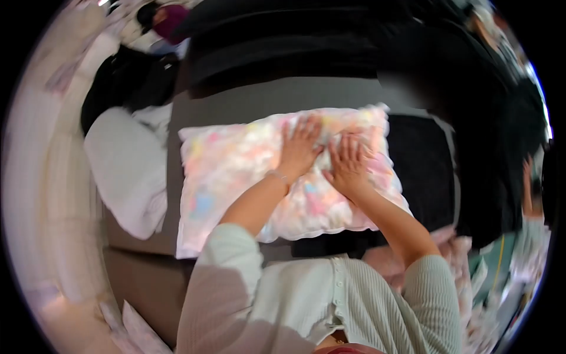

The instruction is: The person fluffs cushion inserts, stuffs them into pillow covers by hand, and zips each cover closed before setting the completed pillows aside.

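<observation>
A rectangular pillow [236, 159] in white with soft pink, yellow and blue patches lies flat on a grey table [306, 93] in front of me. My left hand [302, 147] presses on its upper middle with the fingers stretched out and pointing away from me. Just to the right, my right hand [349, 164] rests palm down on the same pillow, fingers spread. Neither hand grips anything. A slightly blurred scalloped edge runs round the pillow.
Black fabric [283, 47] is stacked along the far side, and a folded black piece [421, 168] lies right of the pillow. On the left are a white bundle [127, 171] and a black cloth [127, 79]. Pink fabric [386, 259] sits near my right elbow.
</observation>
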Motion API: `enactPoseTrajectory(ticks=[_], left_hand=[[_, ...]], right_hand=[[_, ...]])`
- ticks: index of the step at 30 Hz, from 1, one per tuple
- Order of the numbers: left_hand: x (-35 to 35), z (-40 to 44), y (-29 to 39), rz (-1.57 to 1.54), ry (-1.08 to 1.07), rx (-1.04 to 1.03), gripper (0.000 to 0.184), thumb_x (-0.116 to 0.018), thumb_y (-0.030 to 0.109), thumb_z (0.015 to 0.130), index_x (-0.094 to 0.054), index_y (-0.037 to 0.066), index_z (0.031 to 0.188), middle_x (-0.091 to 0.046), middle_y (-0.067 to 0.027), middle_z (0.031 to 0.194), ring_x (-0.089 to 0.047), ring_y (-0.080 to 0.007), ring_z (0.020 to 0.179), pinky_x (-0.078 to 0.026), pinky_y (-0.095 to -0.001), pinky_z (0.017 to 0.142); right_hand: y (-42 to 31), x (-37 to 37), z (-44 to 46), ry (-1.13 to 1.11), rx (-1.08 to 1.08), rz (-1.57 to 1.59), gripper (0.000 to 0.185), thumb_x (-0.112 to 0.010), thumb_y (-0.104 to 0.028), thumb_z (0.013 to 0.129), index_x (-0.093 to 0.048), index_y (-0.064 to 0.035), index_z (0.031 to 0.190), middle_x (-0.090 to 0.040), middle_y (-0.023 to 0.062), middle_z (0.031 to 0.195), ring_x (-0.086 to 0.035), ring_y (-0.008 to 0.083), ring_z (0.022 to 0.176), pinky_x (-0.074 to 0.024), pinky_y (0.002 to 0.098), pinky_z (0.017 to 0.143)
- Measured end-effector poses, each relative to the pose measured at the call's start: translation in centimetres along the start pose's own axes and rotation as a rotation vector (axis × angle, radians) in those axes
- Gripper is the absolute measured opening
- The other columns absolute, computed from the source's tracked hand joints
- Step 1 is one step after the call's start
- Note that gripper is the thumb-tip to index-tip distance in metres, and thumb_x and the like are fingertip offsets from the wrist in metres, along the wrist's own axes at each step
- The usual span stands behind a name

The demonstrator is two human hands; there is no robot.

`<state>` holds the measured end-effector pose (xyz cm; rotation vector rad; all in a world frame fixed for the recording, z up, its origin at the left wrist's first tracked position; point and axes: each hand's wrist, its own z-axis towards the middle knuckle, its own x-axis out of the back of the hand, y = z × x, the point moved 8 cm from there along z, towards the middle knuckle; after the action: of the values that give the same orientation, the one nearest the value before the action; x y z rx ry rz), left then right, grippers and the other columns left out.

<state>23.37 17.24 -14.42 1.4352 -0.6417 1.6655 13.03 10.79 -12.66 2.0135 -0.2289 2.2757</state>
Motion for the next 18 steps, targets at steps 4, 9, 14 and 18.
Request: enactPoseTrajectory(ticks=[4,9,14,18], left_hand=[[0.8,-1.9,0.2,-0.086,0.111,0.035,0.066,-0.05,0.045,0.093,-0.035,0.013,0.149,-0.026,-0.0075,0.158,-0.021,-0.0274,0.146,-0.012,-0.057,0.116],[0.2,-6.2,0.9,-0.169,0.127,0.058,0.071,-0.056,0.042,0.09,-0.032,0.011,0.149,-0.029,-0.0104,0.155,-0.022,-0.0294,0.145,-0.009,-0.0542,0.118],[4.6,-3.5,0.0,-0.285,0.068,-0.004,0.06,-0.06,0.038,0.088,-0.047,0.008,0.139,-0.042,-0.0129,0.147,-0.033,-0.034,0.139,-0.022,-0.0548,0.113],[5.3,-10.4,-8.8,0.101,0.028,0.229,0.058,-0.06,0.035,0.09,-0.045,0.016,0.143,-0.036,-0.0118,0.152,-0.028,-0.0329,0.142,-0.018,-0.0506,0.116]], right_hand=[[-0.1,-0.2,-2.4,0.173,0.024,0.123,0.073,-0.054,-0.047,0.088,-0.034,-0.0116,0.15,-0.022,0.0283,0.154,-0.019,0.0425,0.144,-0.013,0.0539,0.116],[-0.7,-1.6,-6.5,0.254,0.179,0.263,0.071,-0.057,-0.03,0.083,-0.036,-0.0117,0.148,-0.024,0.0242,0.153,-0.021,0.0418,0.143,-0.0165,0.0516,0.116],[0.4,-0.7,-4.9,0.253,0.058,0.305,0.068,-0.057,-0.027,0.081,-0.041,-0.0126,0.145,-0.029,0.0243,0.151,-0.026,0.043,0.14,-0.019,0.0529,0.115],[-0.3,0.6,-4.7,0.176,0.025,0.284,0.069,-0.058,-0.03,0.084,-0.036,-0.0138,0.148,-0.019,0.0224,0.156,-0.019,0.041,0.144,-0.0161,0.0519,0.117]])
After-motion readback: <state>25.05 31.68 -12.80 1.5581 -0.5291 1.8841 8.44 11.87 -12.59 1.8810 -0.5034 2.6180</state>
